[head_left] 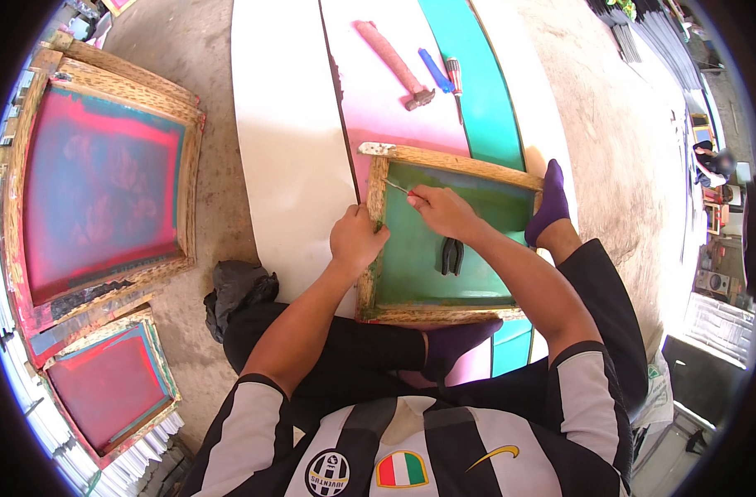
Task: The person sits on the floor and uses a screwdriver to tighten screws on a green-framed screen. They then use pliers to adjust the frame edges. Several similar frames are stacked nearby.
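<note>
A wooden screen-printing frame (454,157) with green mesh (485,224) lies in front of me, between my feet. My left hand (358,238) is closed around the frame's left bar. In my right hand (444,213) is a screwdriver (401,189) with a red handle, held over the mesh; its thin metal shaft points up and left to the inner edge of the left bar, near the top corner. Whether the tip touches the wood is too small to tell. Black-handled pliers (452,256) rest on the mesh below my right hand.
Beyond the frame lie a hammer (394,66), a blue-handled tool (435,70) and another screwdriver (454,79) on the striped board (287,141). Larger pink-and-blue screen frames (104,182) lean at the left. A black plastic bag (241,290) sits by my left knee. Another person (713,164) is far right.
</note>
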### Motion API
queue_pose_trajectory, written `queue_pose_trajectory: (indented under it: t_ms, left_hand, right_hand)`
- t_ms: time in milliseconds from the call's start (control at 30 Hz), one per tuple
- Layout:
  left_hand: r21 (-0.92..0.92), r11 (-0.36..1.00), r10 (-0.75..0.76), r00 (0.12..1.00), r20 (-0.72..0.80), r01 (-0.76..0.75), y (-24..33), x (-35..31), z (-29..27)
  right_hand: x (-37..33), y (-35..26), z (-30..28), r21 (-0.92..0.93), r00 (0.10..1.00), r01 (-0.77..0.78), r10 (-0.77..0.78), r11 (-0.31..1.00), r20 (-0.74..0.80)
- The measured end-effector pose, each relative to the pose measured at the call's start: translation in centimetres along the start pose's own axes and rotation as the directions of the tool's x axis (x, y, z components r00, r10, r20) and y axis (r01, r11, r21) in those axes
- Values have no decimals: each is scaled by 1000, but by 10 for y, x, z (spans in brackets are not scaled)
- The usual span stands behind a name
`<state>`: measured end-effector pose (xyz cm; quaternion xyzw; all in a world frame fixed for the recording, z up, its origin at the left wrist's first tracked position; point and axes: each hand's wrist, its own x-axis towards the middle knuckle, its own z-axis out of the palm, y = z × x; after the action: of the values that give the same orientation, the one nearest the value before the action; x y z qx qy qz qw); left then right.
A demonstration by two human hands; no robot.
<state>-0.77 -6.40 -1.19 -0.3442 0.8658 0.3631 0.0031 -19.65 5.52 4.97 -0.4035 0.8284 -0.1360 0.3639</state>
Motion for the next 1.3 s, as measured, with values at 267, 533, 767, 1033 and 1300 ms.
queue_pose_trajectory:
  t_ms: [267, 533, 767, 1033, 1300]
  left_hand:
    - [-25, 1000, -15, 999, -31, 15, -6, -2, -2]
    - [-53, 999, 6, 996, -85, -11, -3, -3, 5]
    - [-8, 999, 31, 999, 13, -31, -6, 2, 2]
    - [-39, 999, 37, 999, -1, -37, -2, -1, -3]
    - [-33, 999, 18, 999, 27, -17, -5, -1, -5]
  right_hand:
    - [16, 18, 2, -19, 989, 143, -144, 989, -37]
    - [7, -5, 21, -372, 980, -67, -9, 926, -200]
    - [28, 15, 2, -89, 1000, -3, 4, 996, 17]
    - [37, 26, 4, -30, 998, -39, 41, 999, 50]
    - [21, 14, -2, 285, 940, -293, 221, 913, 260]
